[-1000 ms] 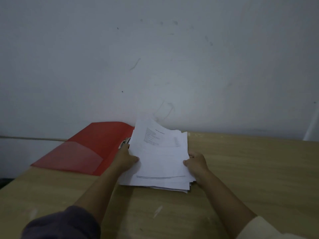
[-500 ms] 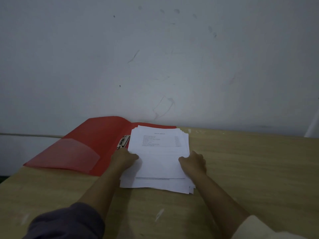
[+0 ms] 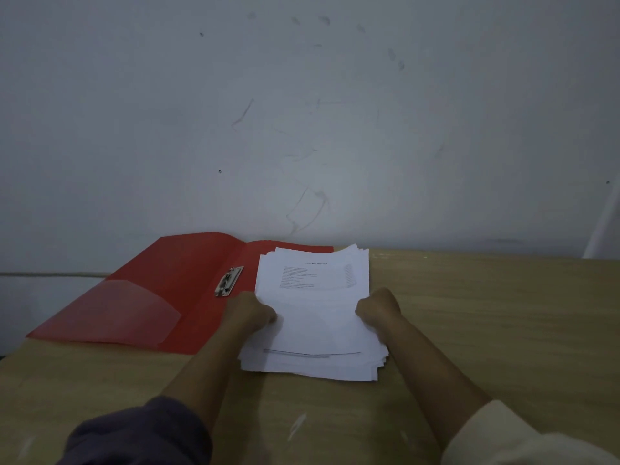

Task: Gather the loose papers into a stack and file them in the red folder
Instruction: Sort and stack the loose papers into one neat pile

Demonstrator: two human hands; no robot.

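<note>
Both hands are on the paper stack (image 3: 315,317) here, one at each long side: the left hand (image 3: 250,313) is curled against the left edge with its fingers folded onto the top sheet, and the right hand (image 3: 379,310) mirrors it on the right edge, so each grip is closed on the stack at about mid-length. The stack lies flat on the bench (image 3: 486,323), its near end fanned slightly so several sheet edges show in steps at the lower right corner. The far end sits over the right-hand leaf of the open red folder (image 3: 174,280), whose red shows as a strip beyond the top of the sheets. The top sheet is plain white, with a short heading and a few lines of small print near the far end and one thin dark line near the near end; the text is too small to read. The folder looks like smooth matte plastic, with a translucent curved pocket (image 3: 134,310) on its left leaf and a small metal clip (image 3: 229,281) beside the spine, just left of the stack. The bench is pale wood grain with some light scuffs. Behind it stands a grey, marked wall (image 3: 335,112).
</note>
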